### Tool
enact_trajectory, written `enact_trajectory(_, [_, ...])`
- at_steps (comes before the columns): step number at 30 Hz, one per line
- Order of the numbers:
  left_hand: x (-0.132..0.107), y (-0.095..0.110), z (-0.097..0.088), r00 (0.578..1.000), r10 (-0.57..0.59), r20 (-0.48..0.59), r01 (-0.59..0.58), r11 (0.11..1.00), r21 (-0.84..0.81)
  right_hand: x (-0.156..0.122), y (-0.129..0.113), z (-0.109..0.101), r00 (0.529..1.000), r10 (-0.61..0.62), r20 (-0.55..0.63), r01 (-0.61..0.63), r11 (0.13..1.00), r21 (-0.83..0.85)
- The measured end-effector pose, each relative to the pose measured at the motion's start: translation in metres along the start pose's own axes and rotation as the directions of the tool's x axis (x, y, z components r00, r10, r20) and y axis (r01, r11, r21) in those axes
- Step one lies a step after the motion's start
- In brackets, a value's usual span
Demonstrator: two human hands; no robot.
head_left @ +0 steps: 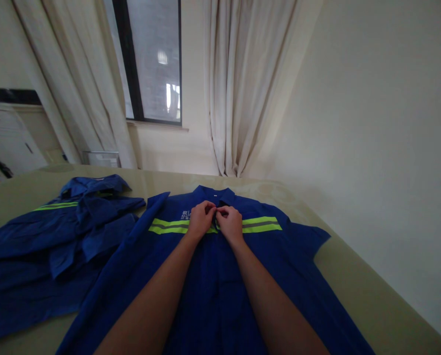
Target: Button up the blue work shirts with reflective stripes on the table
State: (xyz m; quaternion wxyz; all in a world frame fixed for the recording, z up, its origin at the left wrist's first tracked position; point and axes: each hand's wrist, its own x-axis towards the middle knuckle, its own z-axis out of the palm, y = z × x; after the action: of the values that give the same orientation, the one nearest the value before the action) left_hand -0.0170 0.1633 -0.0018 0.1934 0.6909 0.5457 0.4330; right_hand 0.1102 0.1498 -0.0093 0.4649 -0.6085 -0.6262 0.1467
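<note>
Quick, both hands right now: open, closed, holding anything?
Left hand: closed, pinching the front of the blue garment, just below the collar.
Right hand: closed, pinching the garment's front right beside it.

The bottom edge cuts off the middle blue garment [208,281].

The blue shirt [215,281] looks like plain matt cloth, lightly creased, and its yellow-green band [261,225] seems pretty smooth. Other blue garment [24,266] is the same dull, wrinkly cloth. Curtain's [238,84] soft matt fabric, windowpane's [156,64] glossy glass, wall's [383,123] smooth and matt.
</note>
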Motion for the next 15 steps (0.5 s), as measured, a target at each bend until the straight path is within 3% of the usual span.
enact_trajectory(10, [0.0, -0.001, 0.003, 1.0, -0.015, 0.008, 0.015, 1.0, 0.026, 0.002, 0.008, 0.003, 0.995, 0.104, -0.009, -0.102, 0.985, 0.14])
enact_trajectory(15, [-0.003, 0.002, 0.002, 0.994, 0.084, 0.064, -0.09, 0.992, 0.092, 0.007, 0.017, 0.007, 0.981, 0.194, -0.014, -0.186, 0.957, 0.222])
